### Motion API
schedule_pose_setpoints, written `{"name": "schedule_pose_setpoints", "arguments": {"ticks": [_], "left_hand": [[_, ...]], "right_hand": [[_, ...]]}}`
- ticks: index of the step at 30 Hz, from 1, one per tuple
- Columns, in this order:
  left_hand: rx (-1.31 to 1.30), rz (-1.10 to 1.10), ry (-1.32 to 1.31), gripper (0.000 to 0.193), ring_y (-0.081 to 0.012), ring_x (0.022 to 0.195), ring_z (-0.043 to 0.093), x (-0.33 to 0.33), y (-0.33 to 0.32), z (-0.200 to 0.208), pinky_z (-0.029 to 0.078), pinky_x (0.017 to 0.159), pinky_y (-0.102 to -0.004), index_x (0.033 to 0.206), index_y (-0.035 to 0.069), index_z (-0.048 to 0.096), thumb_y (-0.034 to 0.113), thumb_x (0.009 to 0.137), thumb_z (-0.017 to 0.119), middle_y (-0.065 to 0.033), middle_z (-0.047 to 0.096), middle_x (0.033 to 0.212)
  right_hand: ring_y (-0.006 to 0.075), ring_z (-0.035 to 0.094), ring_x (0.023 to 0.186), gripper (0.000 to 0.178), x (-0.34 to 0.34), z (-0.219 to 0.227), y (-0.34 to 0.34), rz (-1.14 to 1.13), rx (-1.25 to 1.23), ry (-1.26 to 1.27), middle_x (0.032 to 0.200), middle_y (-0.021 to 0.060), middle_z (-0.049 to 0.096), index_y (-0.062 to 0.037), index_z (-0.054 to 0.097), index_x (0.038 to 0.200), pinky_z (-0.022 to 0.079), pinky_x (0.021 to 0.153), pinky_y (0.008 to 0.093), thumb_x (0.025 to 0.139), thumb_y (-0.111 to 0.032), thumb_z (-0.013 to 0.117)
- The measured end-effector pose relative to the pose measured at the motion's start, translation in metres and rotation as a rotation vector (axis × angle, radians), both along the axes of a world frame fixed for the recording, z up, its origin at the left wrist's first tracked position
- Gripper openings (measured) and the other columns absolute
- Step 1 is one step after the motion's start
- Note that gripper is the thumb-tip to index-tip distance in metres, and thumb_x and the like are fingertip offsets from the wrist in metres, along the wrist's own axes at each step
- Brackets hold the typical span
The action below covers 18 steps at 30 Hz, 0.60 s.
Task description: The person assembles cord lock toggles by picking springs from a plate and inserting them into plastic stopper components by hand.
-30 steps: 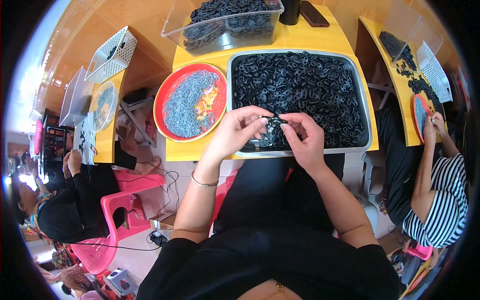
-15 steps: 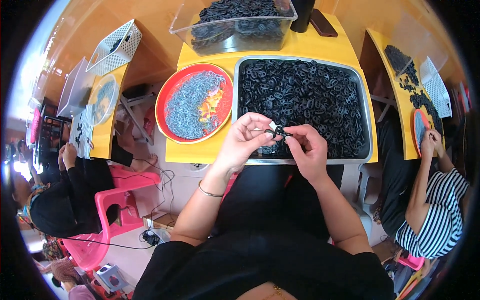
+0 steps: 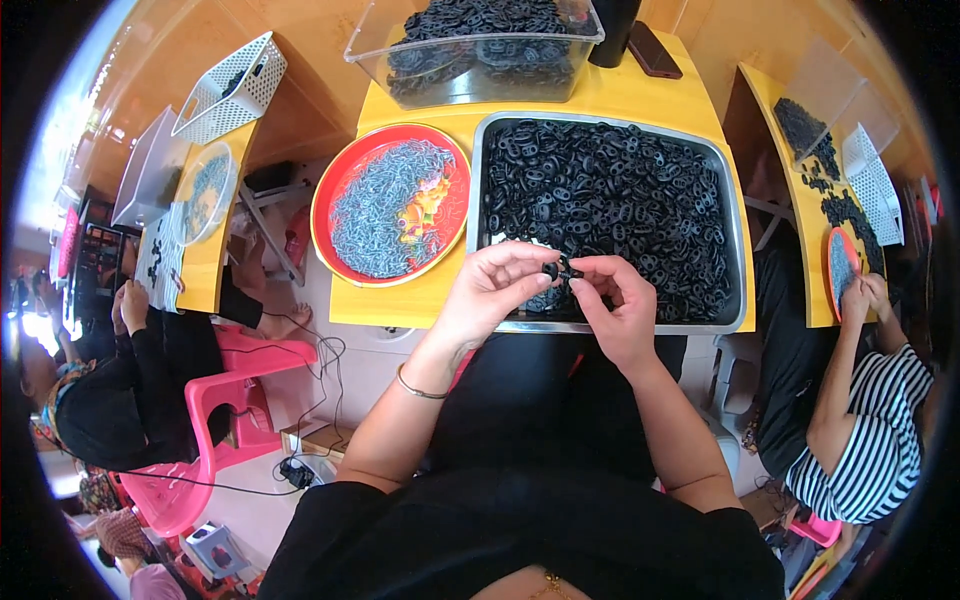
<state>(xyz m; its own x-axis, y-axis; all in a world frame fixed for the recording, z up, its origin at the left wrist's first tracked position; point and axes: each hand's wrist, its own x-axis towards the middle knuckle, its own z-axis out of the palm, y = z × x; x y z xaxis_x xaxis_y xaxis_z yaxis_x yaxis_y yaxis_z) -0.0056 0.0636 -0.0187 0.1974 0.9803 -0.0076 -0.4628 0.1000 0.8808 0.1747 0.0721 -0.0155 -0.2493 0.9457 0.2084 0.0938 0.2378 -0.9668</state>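
Observation:
Over the front edge of a metal tray (image 3: pixel 738 250), my two hands meet at a small black plastic part (image 3: pixel 563 269). My left hand (image 3: pixel 492 290) pinches its left side between thumb and fingers. From the right, my right hand (image 3: pixel 622 300) grips the other side with thumb and forefinger. The part's exact shape is mostly covered by fingertips. Heaped in the tray are many black plastic pieces (image 3: pixel 610 190) with two holes each. Left of the tray, a round red tray (image 3: pixel 330 170) holds a pile of small silvery metal pieces (image 3: pixel 385 210).
A clear plastic bin (image 3: pixel 480 85) of black pieces stands at the back of the yellow table (image 3: pixel 400 310). Beside it are a black cylinder (image 3: pixel 612 35) and a dark phone-like object (image 3: pixel 655 50). Co-workers sit at side tables, near a pink chair (image 3: pixel 210 420) and loose cables.
Both hands stay together at the tray's front edge. The black part between them has turned slightly, and the fingers have closed in nearer to each other around it.

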Motion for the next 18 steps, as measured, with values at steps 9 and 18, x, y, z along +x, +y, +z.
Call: {"name": "schedule_pose_setpoints", "arguments": {"ticks": [9, 18], "left_hand": [[0.007, 0.05, -0.027, 0.016, -0.012, 0.089, 0.062, 0.0008, -0.0004, 0.0008, 0.05, 0.081, -0.026, 0.088, 0.002, 0.056, -0.01, 0.08, 0.06, -0.0088, 0.063, 0.094], [-0.071, 0.072, -0.096, 0.018, -0.0177, 0.084, 0.065, 0.0, -0.0014, 0.0057, 0.054, 0.077, -0.0294, 0.096, 0.0, 0.056, -0.008, 0.081, 0.06, -0.0093, 0.063, 0.091]], "right_hand": [[0.0054, 0.056, 0.068, 0.015, -0.0006, -0.0014, -0.0004, -0.018, 0.016, 0.047, 0.081, 0.0019, 0.061, -0.0011, 0.061, 0.095, 0.044, 0.061, 0.0185, 0.08, 0.002, 0.062], [0.0063, 0.057, 0.065, 0.015, -0.0036, 0.0029, -0.0017, -0.019, 0.032, 0.052, 0.078, 0.0033, 0.062, -0.0025, 0.064, 0.093, 0.044, 0.057, 0.0192, 0.078, 0.001, 0.063]]}}
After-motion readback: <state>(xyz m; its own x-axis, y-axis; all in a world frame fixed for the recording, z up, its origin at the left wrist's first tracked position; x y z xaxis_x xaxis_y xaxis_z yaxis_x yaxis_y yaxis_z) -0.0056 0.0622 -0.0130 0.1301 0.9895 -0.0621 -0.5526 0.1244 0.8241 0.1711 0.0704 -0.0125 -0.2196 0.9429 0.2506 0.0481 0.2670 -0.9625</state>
